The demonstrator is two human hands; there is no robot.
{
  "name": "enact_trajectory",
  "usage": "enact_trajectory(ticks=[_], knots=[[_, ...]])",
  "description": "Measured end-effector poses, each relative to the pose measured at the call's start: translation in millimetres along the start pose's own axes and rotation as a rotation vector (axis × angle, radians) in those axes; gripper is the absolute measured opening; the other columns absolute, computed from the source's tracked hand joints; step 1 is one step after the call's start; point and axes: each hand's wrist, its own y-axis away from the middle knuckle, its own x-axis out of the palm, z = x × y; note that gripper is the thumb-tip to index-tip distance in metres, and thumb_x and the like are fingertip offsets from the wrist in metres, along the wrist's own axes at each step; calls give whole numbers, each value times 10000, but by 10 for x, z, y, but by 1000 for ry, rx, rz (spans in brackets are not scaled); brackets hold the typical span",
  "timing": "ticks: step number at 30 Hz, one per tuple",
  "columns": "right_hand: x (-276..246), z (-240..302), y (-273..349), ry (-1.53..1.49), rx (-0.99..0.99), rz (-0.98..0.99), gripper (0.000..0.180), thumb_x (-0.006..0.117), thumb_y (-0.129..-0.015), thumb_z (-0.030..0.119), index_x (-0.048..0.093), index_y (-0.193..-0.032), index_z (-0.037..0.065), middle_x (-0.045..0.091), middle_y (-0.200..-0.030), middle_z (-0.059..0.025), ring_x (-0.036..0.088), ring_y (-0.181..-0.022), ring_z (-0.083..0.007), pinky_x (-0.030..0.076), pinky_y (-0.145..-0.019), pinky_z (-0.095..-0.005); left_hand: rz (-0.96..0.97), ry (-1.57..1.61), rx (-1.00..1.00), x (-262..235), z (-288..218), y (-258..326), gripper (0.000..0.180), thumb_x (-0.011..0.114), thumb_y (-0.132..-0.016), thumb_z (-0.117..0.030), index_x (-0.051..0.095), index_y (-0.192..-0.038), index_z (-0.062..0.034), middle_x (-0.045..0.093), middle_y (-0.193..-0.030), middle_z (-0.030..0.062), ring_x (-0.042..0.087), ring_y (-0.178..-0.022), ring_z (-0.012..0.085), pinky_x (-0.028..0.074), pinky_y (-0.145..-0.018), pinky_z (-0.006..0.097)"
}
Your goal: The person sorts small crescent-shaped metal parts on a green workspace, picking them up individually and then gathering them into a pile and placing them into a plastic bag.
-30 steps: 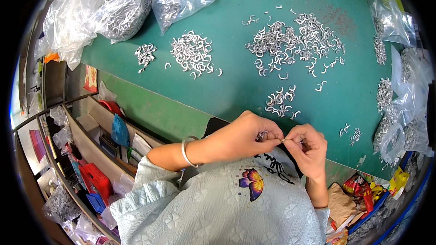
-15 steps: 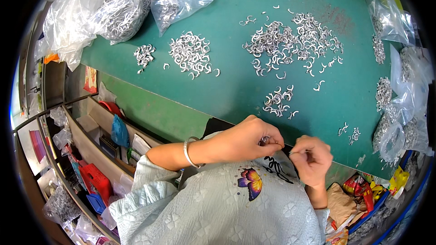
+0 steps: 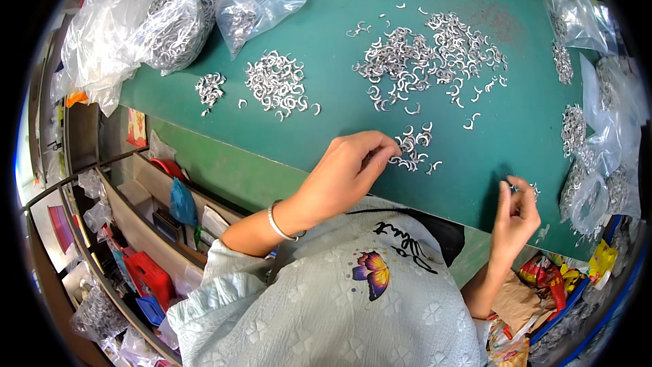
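On the green mat (image 3: 326,34), my left hand (image 3: 346,170) pinches a hook from the small pile (image 3: 413,148), right hand (image 3: 516,214) half-curled, apparently empty.

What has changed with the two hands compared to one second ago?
The hands, joined before at the table edge, have parted. The left hand moved forward to the small pile of clips and touches it. The right hand moved right, fingers pinched; any piece in it is too small to see. The other piles and bags stayed.
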Motion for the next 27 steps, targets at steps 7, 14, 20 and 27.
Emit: enact_trajectory(ticks=[7, 14, 20, 27], knots=[[471, 643, -117, -174, -303, 278, 143, 726, -788, 14, 675, -919, 39, 550, -668, -57, 449, -491, -177, 366, -467, -300, -132, -221, 158, 189, 29, -168, 151, 635, -889, -64, 631, -1035, -26, 614, -746, 137, 541, -548, 242, 416, -517, 339], [683, 624, -151, -83, -367, 255, 125, 738, -795, 69, 653, -883, 43, 599, -691, -79, 550, -515, -206, 398, -466, -335, -99, -415, 176, 151, 34, -211, 189, 697, -828, -84, 650, -1008, -51, 568, -707, 96, 509, -508, 220, 397, -490, 353], [529, 436, -121, -723, 175, 511, 52, 663, -872, 21, 637, -916, 11, 596, -704, -1, 496, -537, -38, 318, -435, -207, -117, -368, 134, 131, -37, -210, 168, 705, -821, -86, 660, -980, -53, 599, -714, 87, 520, -499, 211, 409, -482, 351], [428, 494, -307, -1288, 507, 632, 147, 563, -932, 8, 611, -1060, -46, 616, -944, -83, 548, -700, -87, 373, -480, -184, -89, -404, 161, 169, 28, -262, 116, 710, -803, -78, 659, -903, -49, 630, -731, 90, 562, -520, 241, 430, -493, 359]])
